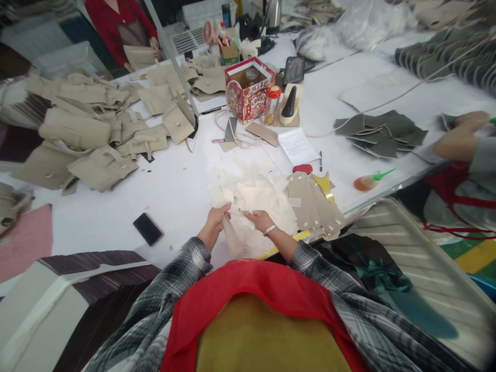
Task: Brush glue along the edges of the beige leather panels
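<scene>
Near the table's front edge, my left hand [216,219] pinches a beige leather-like piece [233,236] that hangs down below the fingers. To its right, my right hand [260,220], with a bracelet at the wrist, has its fingers closed at a thin pale bit between the two hands, too small and blurred to name. Under and behind both hands lie cream-white thin sheets [267,199] on the white table. A fanned stack of beige cut pieces [313,206] with small white tabs rests just right of them, with a yellow piece [324,186] on top.
A phone [148,229] lies to the left, with a heap of beige bags [89,129] behind it. A red box [250,90], a notebook [298,146] and a glue bottle [368,182] stand or lie beyond. Co-workers' hands [463,137] show at right and far left.
</scene>
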Demonstrator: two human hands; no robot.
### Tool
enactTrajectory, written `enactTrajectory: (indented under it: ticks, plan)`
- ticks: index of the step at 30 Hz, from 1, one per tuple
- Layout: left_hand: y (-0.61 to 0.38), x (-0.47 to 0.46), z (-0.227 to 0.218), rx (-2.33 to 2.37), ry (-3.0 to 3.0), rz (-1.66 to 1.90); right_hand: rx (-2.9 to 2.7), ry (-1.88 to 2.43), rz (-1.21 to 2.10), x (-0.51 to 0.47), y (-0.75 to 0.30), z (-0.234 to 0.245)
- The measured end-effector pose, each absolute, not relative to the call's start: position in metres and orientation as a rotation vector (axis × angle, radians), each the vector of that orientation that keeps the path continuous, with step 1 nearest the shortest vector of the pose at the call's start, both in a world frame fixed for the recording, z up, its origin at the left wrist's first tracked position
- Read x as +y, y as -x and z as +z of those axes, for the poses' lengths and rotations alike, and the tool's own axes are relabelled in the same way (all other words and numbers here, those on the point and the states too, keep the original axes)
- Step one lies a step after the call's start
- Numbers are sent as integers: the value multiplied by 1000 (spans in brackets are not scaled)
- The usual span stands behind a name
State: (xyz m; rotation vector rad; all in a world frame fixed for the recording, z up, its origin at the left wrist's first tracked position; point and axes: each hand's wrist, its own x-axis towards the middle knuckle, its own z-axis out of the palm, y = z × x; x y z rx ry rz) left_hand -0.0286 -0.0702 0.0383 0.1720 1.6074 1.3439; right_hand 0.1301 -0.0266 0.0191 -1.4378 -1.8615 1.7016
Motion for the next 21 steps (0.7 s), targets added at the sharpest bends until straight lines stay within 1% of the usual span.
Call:
enactTrajectory:
  ticks: [5, 8, 10, 13, 17, 21]
  plan:
    - [27, -66, 41, 1663, -203, 1376, -1884, 1332, 1679, -17, -137, 24]
    - [33, -67, 49, 1549, -196, 1329, -1808, 1302, 1672, -8, -145, 26]
    - [39, -69, 53, 1477, -195, 1304, -1710, 1412, 1639, -2, -149, 26]
    - [43, -71, 54, 1493, -191, 1324, -1596, 1583, 1593, 3, -151, 27]
    - [43, -71, 52, 1595, -171, 1433, -1582, 1581, 1677, 5, -149, 30]
    - [42, -68, 53, 1646, -173, 1527, -1633, 1411, 1794, 10, -155, 31]
